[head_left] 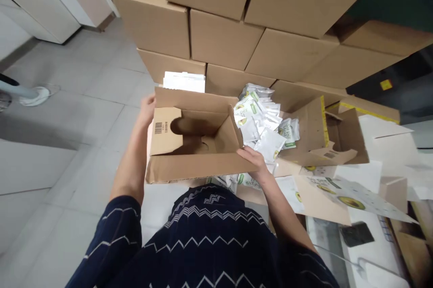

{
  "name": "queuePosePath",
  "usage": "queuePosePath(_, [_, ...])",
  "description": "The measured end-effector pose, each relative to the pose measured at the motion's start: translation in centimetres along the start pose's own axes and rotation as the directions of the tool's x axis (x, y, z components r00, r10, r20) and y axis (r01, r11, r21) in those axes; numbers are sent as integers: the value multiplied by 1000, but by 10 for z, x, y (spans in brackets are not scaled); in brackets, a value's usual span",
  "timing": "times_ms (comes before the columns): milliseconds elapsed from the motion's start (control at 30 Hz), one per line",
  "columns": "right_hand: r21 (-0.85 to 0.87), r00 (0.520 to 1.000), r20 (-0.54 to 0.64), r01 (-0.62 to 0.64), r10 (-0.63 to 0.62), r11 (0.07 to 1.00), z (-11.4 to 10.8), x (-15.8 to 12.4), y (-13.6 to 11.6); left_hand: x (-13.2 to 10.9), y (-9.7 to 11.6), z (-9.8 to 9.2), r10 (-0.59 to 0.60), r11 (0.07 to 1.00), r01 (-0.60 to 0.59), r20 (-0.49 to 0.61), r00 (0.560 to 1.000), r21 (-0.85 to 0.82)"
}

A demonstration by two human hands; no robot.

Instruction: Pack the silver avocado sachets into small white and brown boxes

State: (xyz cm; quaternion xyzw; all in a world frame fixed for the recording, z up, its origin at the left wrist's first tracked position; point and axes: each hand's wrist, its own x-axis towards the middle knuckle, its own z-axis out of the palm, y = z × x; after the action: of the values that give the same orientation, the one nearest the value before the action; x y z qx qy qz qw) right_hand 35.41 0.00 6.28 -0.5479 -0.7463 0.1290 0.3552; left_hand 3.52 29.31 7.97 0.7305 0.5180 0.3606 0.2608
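I hold an open, empty cardboard box [189,166] in front of my chest. My left hand [148,108] grips its far left corner, fingers wrapped over the flap. My right hand [254,158] is closed on the near right corner. A barcode label sits on the left inner flap [164,129]. Right beside the box, white and green sachets [262,125] lie heaped in another open carton [321,144].
Stacked sealed cardboard boxes [223,38] form a wall ahead. White sheets [184,81] rest on a box behind mine. Printed avocado cards [352,193] and flat cardboard lie at the right. Grey tiled floor [67,121] opens to the left, with white cabinets [40,4] beyond.
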Motion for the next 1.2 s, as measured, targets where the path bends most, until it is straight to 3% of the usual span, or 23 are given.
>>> queuePosePath(67, [-65,994,72,91,-86,994,12,14,1,-43,6,-34,-52,998,49,-134,990,-29])
queuePosePath(100, [-97,986,96,144,-135,985,19,22,2,-67,13,-51,-63,993,27,-316,947,-118])
queuePosePath(133, [-124,975,119,200,-186,972,28,31,3,-91,22,-67,-35,990,-41,-507,861,-138])
queuePosePath(167, [-143,961,145,258,-237,956,39,40,4,-114,32,-79,48,988,-126,-616,786,-84])
queuePosePath(200, [-152,941,174,315,-289,937,51,49,5,-135,44,-89,148,981,-194,-595,790,-14])
queuePosePath(233, [-148,919,209,368,-335,918,63,58,5,-152,55,-95,232,970,-240,-405,884,32])
queuePosePath(267, [-130,894,246,414,-375,901,76,67,6,-165,65,-97,274,962,-270,-117,955,47])
queuePosePath(300, [-100,868,281,450,-408,887,89,75,6,-174,71,-95,243,964,-258,174,954,66])
queuePosePath(367, [-17,823,341,488,-454,872,112,89,7,-178,72,-86,90,971,-197,560,824,133])
queuePosePath(433, [60,786,400,491,-472,869,128,98,11,-176,60,-76,-113,957,-115,709,696,266])
queuePosePath(500, [105,778,436,456,-453,884,137,104,18,-175,42,-70,-317,890,-85,742,590,448])
queuePosePath(567, [135,802,438,388,-406,912,139,106,26,-181,27,-73,-459,806,-88,711,532,586])
queuePosePath(633, [173,831,436,299,-345,938,137,108,31,-191,20,-83,-493,788,-86,708,505,610])
queuePosePath(767, [219,857,472,111,-205,969,135,114,30,-215,13,-118,-420,850,-44,725,547,525])
queuePosePath(833, [225,863,489,20,-131,974,135,120,26,-228,8,-135,-407,863,-34,734,544,504])
queuePosePath(900, [232,858,510,-68,-62,970,133,126,23,-244,0,-146,-423,844,-64,734,532,533])
queuePosePath(967, [245,834,552,-179,15,953,130,132,20,-260,-8,-148,-462,771,-113,673,578,627])
queuePosePath(1033, [291,779,621,-331,86,898,125,139,18,-274,-15,-141,-443,691,-156,583,681,706])
queuePosePath(1100, [323,687,716,-487,128,811,117,148,15,-282,-19,-128,-334,682,-216,560,758,699])
queuePosePath(1133, [315,637,758,-544,139,778,113,155,13,-283,-19,-120,-273,698,-258,582,766,668])
queuePosePath(1200, [258,558,816,-587,151,768,102,171,10,-282,-17,-106,-182,727,-344,649,739,595])
